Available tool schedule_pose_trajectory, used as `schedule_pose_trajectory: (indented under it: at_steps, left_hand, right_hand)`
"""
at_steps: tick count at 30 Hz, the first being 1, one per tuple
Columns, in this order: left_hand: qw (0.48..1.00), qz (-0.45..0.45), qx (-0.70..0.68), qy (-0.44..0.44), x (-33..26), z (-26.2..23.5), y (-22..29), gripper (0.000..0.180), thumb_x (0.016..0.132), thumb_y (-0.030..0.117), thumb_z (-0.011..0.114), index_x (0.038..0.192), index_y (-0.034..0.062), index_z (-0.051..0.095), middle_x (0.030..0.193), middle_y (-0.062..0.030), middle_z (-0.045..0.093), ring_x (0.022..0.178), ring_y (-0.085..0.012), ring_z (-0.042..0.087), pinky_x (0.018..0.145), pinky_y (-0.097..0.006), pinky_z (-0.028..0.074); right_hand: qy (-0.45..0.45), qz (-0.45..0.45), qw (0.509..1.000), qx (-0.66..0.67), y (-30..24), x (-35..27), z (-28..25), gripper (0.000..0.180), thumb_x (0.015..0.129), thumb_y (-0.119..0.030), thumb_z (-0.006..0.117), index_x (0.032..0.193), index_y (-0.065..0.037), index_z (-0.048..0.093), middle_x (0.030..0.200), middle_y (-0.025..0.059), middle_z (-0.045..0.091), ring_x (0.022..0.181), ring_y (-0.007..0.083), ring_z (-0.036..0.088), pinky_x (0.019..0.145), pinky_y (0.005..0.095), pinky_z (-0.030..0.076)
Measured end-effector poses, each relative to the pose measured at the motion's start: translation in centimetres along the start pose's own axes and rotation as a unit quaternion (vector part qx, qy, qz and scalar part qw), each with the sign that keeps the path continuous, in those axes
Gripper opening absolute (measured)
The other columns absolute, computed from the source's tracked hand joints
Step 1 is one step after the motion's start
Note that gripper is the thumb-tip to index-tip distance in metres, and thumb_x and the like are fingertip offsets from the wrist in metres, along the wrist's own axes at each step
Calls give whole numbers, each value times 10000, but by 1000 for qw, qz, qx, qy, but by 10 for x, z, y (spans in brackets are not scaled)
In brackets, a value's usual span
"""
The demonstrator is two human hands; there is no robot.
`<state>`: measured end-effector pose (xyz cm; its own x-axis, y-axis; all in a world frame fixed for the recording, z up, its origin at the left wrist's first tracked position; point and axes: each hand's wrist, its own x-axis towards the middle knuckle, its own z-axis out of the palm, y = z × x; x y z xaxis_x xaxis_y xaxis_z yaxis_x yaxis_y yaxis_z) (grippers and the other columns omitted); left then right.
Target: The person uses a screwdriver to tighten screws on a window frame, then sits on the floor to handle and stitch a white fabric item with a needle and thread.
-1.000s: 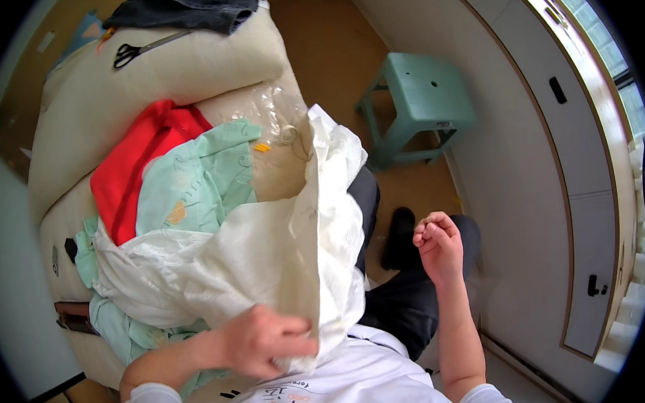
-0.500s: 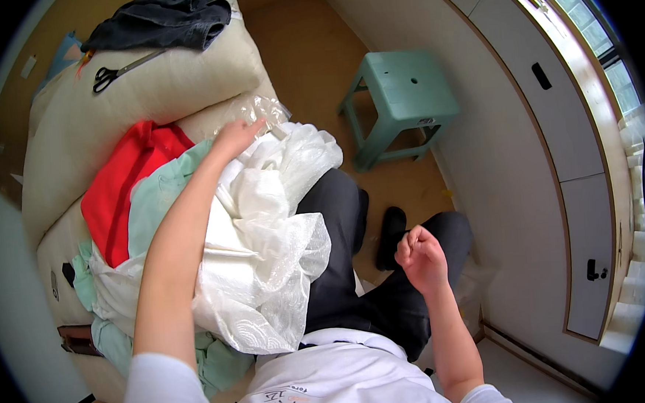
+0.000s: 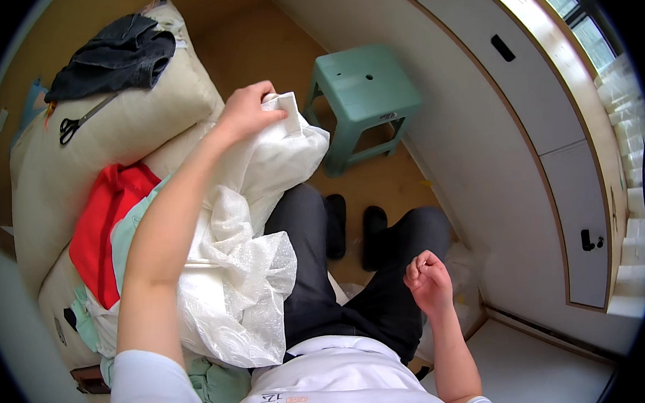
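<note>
As the white fabric (image 3: 231,281) spills along the left trouser leg (image 3: 298,232), the left hand (image 3: 247,116) clamps its far edge between fingers; the right hand (image 3: 429,282) curls closed, contents impossible to tell.

- Cream couch (image 3: 56,295): dark jeans (image 3: 118,62) and scissors (image 3: 97,109) lie on its raised far edge.
- Its seat: red cloth (image 3: 99,226), pale green cloth (image 3: 133,226), and white cloth (image 3: 229,310) spilling over the right edge.
- Brown floor (image 3: 243,55): green stool (image 3: 366,77) off the couch's right edge.
</note>
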<state>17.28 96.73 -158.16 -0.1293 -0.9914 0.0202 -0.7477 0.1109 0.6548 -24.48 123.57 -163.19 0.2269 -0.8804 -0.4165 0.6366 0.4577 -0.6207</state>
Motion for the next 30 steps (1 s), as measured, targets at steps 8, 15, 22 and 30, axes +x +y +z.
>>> schedule_pose_trajectory:
  at_steps: [8,15,22,30]
  left_hand:
    - [853,419,304,66,-220,-108,150,258,707,110,750,947,171,676,791,12,580,537,-99,525,419,-245,379]
    - [924,247,261,-133,-382,16,84,194,782,168,665,967,111,648,1061,-16,612,759,-130,602,558,-278,473]
    - [989,92,69,-90,-392,30,84,181,754,129,773,854,51,644,1242,-100,645,864,-269,654,734,-375,534]
    - [999,-3,3,40,-355,-42,101,217,751,57,788,919,46,651,1153,-92,685,971,-280,681,850,-368,539]
  right_hand:
    - [-55,-29,998,11,-6,0,9,30,891,-34,552,920,-29,555,756,89,593,639,163,526,613,287,407]
    - [-130,54,990,31,20,2,31,36,868,-62,479,864,-40,507,707,75,526,609,153,449,569,279,368]
    - [-135,113,906,-385,57,-15,75,332,969,-274,660,769,-11,636,621,-37,519,545,75,443,509,280,375]
    - [-101,-14,756,-646,100,-8,85,344,830,-259,711,728,64,650,610,188,618,540,329,602,558,413,470]
